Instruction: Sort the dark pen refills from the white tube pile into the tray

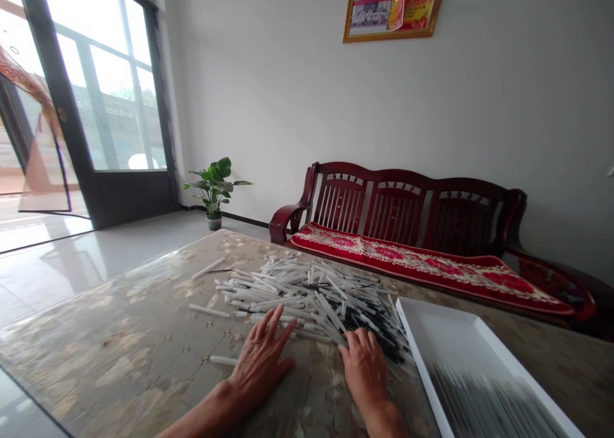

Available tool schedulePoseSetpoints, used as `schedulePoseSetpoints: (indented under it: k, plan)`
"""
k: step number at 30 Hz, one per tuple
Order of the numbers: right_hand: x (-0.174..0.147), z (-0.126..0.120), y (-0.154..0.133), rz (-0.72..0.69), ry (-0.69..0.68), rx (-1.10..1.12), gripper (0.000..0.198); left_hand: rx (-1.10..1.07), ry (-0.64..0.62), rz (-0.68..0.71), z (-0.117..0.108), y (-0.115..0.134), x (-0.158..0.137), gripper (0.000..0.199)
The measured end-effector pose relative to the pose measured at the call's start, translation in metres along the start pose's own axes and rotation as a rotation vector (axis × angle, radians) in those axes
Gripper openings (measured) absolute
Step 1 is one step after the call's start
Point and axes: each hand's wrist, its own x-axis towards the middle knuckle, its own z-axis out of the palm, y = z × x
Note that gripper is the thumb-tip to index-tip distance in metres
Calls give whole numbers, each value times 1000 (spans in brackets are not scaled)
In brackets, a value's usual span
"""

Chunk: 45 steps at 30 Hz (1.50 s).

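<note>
Behind everything, a plain pale-grey wall (259, 93). In front, filling the lower half, a wide worktop (129, 336), glossy and mottled beige-brown, with a stone-like pattern, fine lines and small star shapes. Beyond its far edge, a dark-red polished wooden bench (400, 214) with slatted back and curved arms, topped by a red floral fabric runner (432, 265). At right on the worktop, a shallow white rectangular box (448, 329), holding thin greyish sticks (489, 399) side by side, blurred. Just left of the box, in the middle, a loose, jumbled heap of slim white pen-like sticks (288, 284), smooth and straight, with a darker cluster of black pen-like sticks (378, 326) at its right side.

At the heap's near edge, a bare left hand (263, 355), palm down, fingers fanned, thumb out to the side; grip released. To its right, a bare right hand (367, 366), back upward, fingers together and bent forward beside the black sticks; cannot tell whether the grip is pinching a stick. Left of the heap, apart on the worktop, a single white stick (208, 311).
</note>
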Motion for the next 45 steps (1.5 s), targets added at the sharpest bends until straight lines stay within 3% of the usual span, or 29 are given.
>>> schedulePoseSetpoints:
  k: [5,11,14,22,26,30,37,40,45]
  plan:
    - [-1,4,1,31,5,-19,14,72,33,-32,1,-41,2,76]
    - [-3,10,8,61,37,67,11,49,2,150,2,-46,60,72]
    - [-4,8,11,68,73,121,5,44,-19,180,1,-45,75,73]
    - [-7,11,21,200,240,548,30,46,7,177,1,-38,51,84]
    - [-12,12,19,192,145,733,24,40,-55,96,-1,-36,49,90]
    - [-13,10,16,181,74,721,19,37,-97,57,-5,-37,62,90]
    - [-9,10,17,249,148,768,26,48,-28,83,0,-38,58,94]
    - [-9,13,18,280,175,800,29,48,46,132,7,-27,45,97]
    - [-9,18,21,369,145,836,35,24,35,209,20,-2,39,98]
